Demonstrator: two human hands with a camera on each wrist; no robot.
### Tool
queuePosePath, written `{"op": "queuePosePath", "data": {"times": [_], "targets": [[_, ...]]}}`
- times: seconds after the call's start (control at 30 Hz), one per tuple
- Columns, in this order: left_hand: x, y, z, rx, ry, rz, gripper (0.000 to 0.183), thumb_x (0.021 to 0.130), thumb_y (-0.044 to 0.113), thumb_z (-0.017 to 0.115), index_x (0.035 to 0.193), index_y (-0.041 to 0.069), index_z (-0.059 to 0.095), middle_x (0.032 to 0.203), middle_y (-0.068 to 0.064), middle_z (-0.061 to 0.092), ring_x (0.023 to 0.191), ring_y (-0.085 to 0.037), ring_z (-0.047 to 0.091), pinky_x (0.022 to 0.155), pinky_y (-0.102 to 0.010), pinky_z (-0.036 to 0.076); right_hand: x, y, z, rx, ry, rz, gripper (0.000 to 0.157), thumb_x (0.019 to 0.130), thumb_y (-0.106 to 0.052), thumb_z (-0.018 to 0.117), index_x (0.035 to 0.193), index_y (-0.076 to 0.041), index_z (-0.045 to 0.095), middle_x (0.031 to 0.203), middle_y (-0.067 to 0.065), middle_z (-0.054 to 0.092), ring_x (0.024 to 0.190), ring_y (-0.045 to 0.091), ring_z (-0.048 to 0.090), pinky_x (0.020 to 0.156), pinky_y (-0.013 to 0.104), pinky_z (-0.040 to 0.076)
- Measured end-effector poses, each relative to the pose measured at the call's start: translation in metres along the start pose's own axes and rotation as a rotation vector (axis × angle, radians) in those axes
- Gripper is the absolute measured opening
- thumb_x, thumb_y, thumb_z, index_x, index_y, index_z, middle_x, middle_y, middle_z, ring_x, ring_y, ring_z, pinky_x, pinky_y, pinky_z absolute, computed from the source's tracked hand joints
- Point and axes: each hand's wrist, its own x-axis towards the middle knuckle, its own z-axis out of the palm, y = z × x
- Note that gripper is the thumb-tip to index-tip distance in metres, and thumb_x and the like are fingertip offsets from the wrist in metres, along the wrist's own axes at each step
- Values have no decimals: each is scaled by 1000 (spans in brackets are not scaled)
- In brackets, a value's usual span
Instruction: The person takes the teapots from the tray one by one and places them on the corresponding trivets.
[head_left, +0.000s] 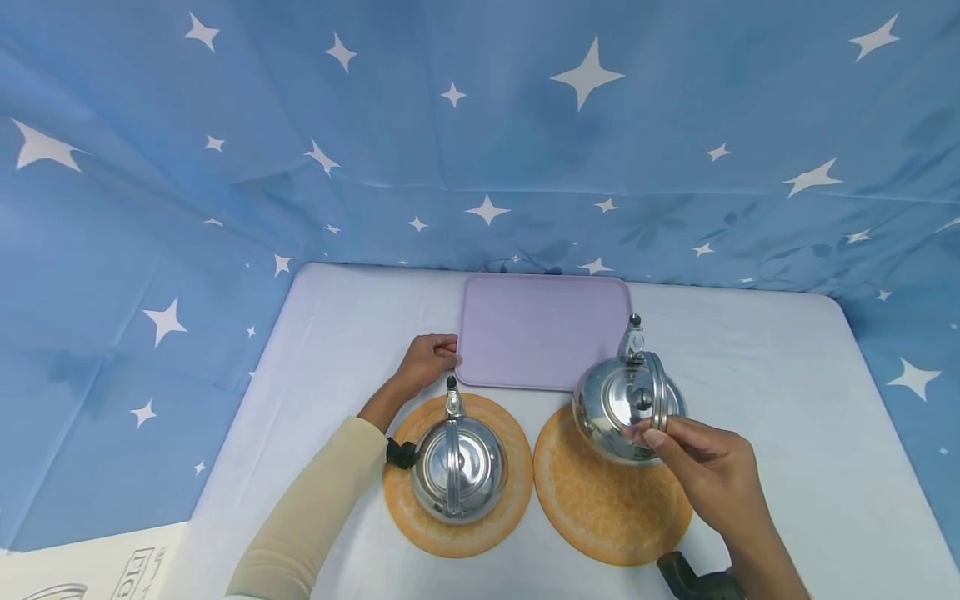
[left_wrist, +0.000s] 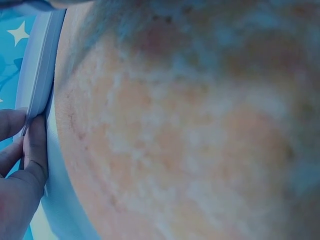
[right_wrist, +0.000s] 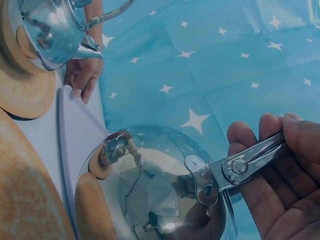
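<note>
My right hand [head_left: 708,467] grips the arched metal handle of a shiny steel kettle [head_left: 609,408]. In the right wrist view the fingers curl round the handle, and the kettle [right_wrist: 150,200] hangs below it. From the head view, this kettle covers the upper part of the right round mat [head_left: 615,521] and a corner of the lilac tray [head_left: 540,329]. At the tray's left edge, my left hand [head_left: 427,360] pinches the rim between thumb and fingers; the left wrist view shows that rim [left_wrist: 40,70] close up. A second steel kettle [head_left: 480,475] stands on the left mat [head_left: 517,492].
A white-covered table [head_left: 787,400] carries everything. Behind it and at both sides hangs a blue cloth [head_left: 510,150] with white stars. A printed sheet or box [head_left: 90,562] lies at the lower left. The two orange-brown mats lie side by side.
</note>
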Motion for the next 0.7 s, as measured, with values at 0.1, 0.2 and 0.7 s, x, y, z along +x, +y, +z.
{"op": "queuePosePath", "data": {"times": [0.1, 0.2, 0.7], "targets": [[0, 0, 1, 1, 6, -2, 44, 87, 0, 68, 130, -4, 58, 108, -10, 64, 94, -18, 62, 80, -27, 51, -3, 2, 2, 38, -13, -26, 24, 81, 32, 50, 104, 28, 58, 98, 25, 69, 96, 23, 69, 83, 28, 53], [-1, 1, 0, -5, 6, -1, 45, 87, 1, 68, 131, -4, 58, 109, -11, 65, 94, -18, 62, 80, -27, 51, -6, 3, 3, 50, -17, -45, 23, 81, 32, 51, 103, 28, 58, 98, 25, 69, 95, 24, 69, 83, 29, 53], [-1, 0, -2, -11, 0, 14, 46, 86, 0, 68, 130, -5, 57, 108, -11, 65, 93, -18, 63, 79, -26, 51, -25, 7, 5, 68, 38, -34, 21, 81, 31, 52, 101, 29, 57, 99, 26, 69, 96, 24, 69, 84, 27, 52]]}}
